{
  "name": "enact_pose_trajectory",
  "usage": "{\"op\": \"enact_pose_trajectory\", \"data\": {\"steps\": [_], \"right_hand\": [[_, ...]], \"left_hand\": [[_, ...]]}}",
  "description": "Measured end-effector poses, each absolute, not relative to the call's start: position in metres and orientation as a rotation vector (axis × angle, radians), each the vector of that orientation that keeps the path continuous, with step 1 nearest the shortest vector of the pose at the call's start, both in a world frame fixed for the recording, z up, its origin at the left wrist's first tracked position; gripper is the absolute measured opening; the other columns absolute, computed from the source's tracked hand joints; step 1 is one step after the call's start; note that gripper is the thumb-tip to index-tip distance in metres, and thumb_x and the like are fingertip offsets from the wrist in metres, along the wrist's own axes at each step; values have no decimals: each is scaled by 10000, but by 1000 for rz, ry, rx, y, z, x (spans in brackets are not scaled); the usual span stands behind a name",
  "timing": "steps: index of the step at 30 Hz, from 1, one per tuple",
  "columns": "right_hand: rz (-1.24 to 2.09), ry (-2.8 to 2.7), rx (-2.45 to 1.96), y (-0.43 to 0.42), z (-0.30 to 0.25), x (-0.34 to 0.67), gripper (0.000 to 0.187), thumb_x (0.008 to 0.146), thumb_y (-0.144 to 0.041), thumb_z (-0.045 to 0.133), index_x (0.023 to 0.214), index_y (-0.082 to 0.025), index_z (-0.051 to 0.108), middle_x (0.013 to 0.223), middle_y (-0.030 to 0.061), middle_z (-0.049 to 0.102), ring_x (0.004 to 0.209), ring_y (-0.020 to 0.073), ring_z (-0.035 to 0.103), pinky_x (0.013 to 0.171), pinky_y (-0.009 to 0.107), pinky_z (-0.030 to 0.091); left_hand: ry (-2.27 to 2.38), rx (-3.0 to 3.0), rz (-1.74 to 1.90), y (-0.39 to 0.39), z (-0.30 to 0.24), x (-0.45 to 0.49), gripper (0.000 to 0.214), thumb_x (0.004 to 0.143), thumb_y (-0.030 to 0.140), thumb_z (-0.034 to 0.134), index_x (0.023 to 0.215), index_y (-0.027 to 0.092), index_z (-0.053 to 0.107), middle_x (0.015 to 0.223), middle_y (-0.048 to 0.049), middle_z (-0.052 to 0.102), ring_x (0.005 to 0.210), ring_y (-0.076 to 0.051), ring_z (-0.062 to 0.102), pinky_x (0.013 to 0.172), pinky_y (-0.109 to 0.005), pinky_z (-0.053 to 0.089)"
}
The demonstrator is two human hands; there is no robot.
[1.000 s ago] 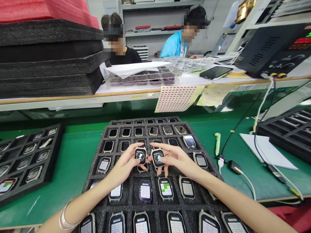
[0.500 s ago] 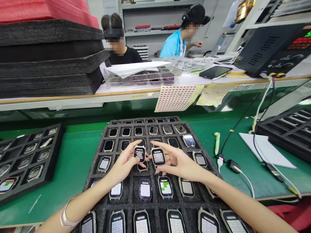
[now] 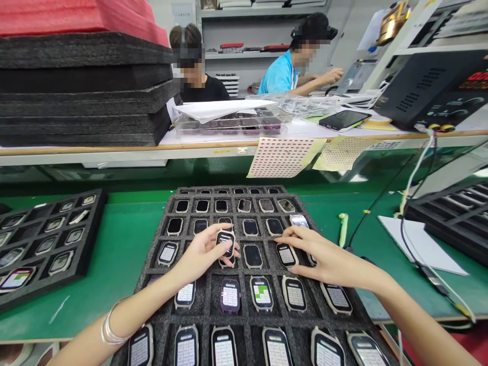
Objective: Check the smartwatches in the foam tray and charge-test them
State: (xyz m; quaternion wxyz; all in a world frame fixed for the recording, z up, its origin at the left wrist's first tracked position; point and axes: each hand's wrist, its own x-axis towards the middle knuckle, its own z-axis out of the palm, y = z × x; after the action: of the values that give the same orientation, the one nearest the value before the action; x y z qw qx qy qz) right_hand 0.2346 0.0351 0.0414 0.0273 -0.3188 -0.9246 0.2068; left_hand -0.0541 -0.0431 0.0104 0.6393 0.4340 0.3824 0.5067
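Note:
A black foam tray (image 3: 151, 264) on the green bench holds several smartwatch bodies in its pockets. My left hand (image 3: 198, 256) is closed on one watch (image 3: 225, 243) and holds it tilted just above the tray's middle. My right hand (image 3: 328, 259) lies stretched over the tray's right side. Its index tip and thumb sit on either side of a lit watch (image 3: 286, 254) that rests in its pocket. A dark-screened watch (image 3: 252, 255) lies in the pocket between my hands.
A second foam tray (image 3: 89, 223) with watches sits at the left. Cables (image 3: 412, 239), a white sheet (image 3: 423, 244) and a green pen-like tool (image 3: 343, 229) lie at the right. Stacked foam sheets (image 3: 76, 96) fill the back shelf; two other people work behind it.
My right hand set its watch down into a pocket and moved right onto another watch. My left hand still holds its watch, whose screen has gone from lit to dark.

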Motion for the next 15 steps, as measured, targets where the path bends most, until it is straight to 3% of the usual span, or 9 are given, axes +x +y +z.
{"op": "enact_pose_trajectory", "data": {"steps": [4, 9, 15], "right_hand": [[476, -2904, -910, 26, 58, 221, 616, 792, -386, 692, 1353, -257, 473, 1314, 97, 469, 1168, 326, 452, 970, 483, 382], [516, -2940, -739, 18, 55, 187, 302, 941, -330, 520, 1221, -230, 575, 1154, 77, 576, 1044, 266, 503, 907, 433, 421], [449, -2837, -969, 17, 19, 157, 173, 892, -220, 608, 1031, -117, 622, 961, 112, 574, 923, 264, 550, 824, 401, 458]], "left_hand": [[884, 1020, 1146, -42, 10, -55, 431, 815, 296, 660, 1182, 131, 506, 873, -83, 662, 794, -200, 662, 593, -281, 562], [902, 1032, 1152, -44, 10, -54, 416, 815, 312, 656, 1167, 135, 524, 850, -75, 661, 768, -193, 661, 569, -263, 557], [925, 1020, 1149, -44, 14, -55, 472, 809, 331, 657, 1206, 139, 491, 868, -75, 652, 794, -206, 664, 591, -280, 563]]}}
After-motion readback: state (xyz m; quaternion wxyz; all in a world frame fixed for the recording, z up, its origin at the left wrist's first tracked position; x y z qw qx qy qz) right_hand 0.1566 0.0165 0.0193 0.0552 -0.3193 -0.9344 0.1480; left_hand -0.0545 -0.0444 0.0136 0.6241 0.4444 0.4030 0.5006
